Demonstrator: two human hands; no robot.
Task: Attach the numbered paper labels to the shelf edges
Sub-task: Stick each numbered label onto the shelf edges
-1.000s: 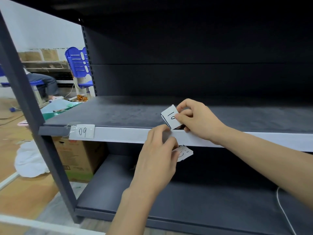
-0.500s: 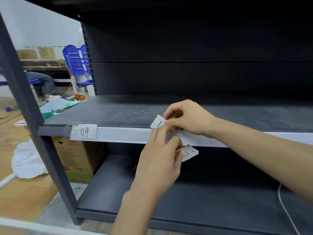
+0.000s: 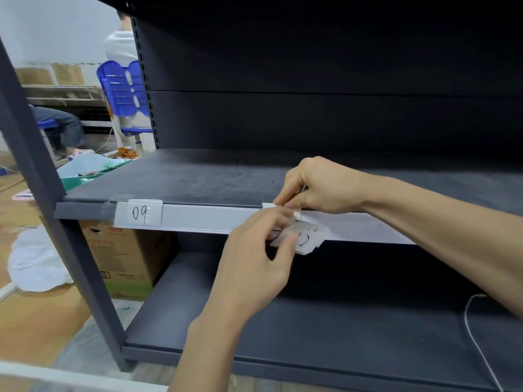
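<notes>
- While both hands meet at the shelf edge (image 3: 203, 219), the right hand (image 3: 322, 185) curls its fingers (image 3: 300, 198) round a label (image 3: 268, 205), pinching it at the strip's top lip.
- Just below the edge, the left hand (image 3: 254, 267) pinches a second label (image 3: 307, 239) between thumb and curled fingers.
- Well left of the hands, label 09 (image 3: 145, 212) sits flat on the edge.
- Behind the shelf's post, a box (image 3: 124, 258) stands on the floor.
</notes>
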